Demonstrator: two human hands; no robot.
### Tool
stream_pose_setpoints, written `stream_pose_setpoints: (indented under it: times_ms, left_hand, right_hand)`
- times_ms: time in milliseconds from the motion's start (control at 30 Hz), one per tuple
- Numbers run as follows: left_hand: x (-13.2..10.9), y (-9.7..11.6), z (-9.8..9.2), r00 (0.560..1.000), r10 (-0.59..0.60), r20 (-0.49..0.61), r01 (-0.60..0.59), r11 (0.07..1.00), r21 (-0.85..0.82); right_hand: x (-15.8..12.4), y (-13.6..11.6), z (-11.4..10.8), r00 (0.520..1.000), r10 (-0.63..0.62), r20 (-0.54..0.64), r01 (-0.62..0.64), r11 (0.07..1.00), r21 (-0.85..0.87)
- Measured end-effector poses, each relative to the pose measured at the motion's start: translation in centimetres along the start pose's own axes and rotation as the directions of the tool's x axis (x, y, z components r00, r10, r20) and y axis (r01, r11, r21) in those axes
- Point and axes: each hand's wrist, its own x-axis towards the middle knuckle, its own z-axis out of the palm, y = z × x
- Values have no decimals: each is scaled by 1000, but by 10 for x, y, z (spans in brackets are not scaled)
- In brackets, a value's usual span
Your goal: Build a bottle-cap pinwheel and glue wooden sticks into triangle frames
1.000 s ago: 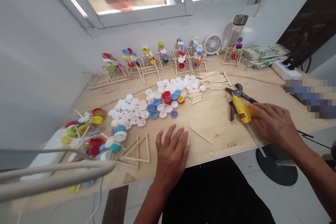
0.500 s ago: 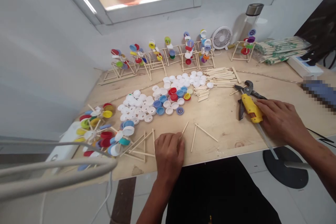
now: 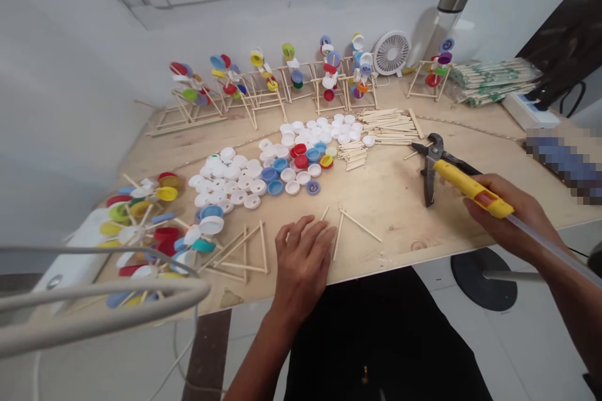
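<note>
My right hand (image 3: 510, 213) grips a yellow glue gun (image 3: 463, 185), and a translucent glue stick (image 3: 555, 244) sticks out of its rear. The gun's nose is over a black plier-like tool (image 3: 433, 166) on the table. My left hand (image 3: 303, 254) lies on the table near its front edge, with its fingers stretched out and a little apart. Just past its fingertips a thin wooden stick (image 3: 325, 213) shows, its lower end hidden by the hand. To the right, two sticks (image 3: 360, 225) meet at one end in a V. Several joined sticks (image 3: 242, 257) lie to the left.
White, blue and red bottle caps (image 3: 230, 178) spread over the middle, beside piles of sticks (image 3: 390, 126). Stick frames with cap wheels (image 3: 329, 78) line the wall near a small fan (image 3: 392, 53) and a bottle (image 3: 444, 22). A pale cable (image 3: 141, 301) crosses the left foreground.
My right hand has raised and turned the glue gun, so its rear now points right. My left hand has gone from a curled pinch on the stick to outstretched fingers. The view has shifted slightly.
</note>
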Motion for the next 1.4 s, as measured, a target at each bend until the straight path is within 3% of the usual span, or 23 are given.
stream_pose_setpoints:
  times_ms: [67, 167, 300, 667, 1400]
  left_hand:
    - [4, 4, 0, 998, 38, 46, -37, 999, -13]
    - [10, 9, 2, 984, 98, 150, -94, 995, -33]
    - [12, 12, 6, 957, 175, 231, -168, 985, -49]
    - [11, 13, 10, 928, 209, 309, -217, 976, -8]
    - [11, 12, 12, 925, 203, 322, -207, 978, -24]
  right_hand:
    - [-18, -19, -4, 997, 47, 61, -56, 987, 151]
    - [-41, -45, -1, 972, -62, 228, -23, 934, 356]
    - [-56, -63, 5, 927, -110, 360, -54, 907, 418]
    - [-65, -63, 18, 961, -168, 222, 92, 945, 314]
    - [-64, -68, 18, 958, -162, 237, 121, 976, 181]
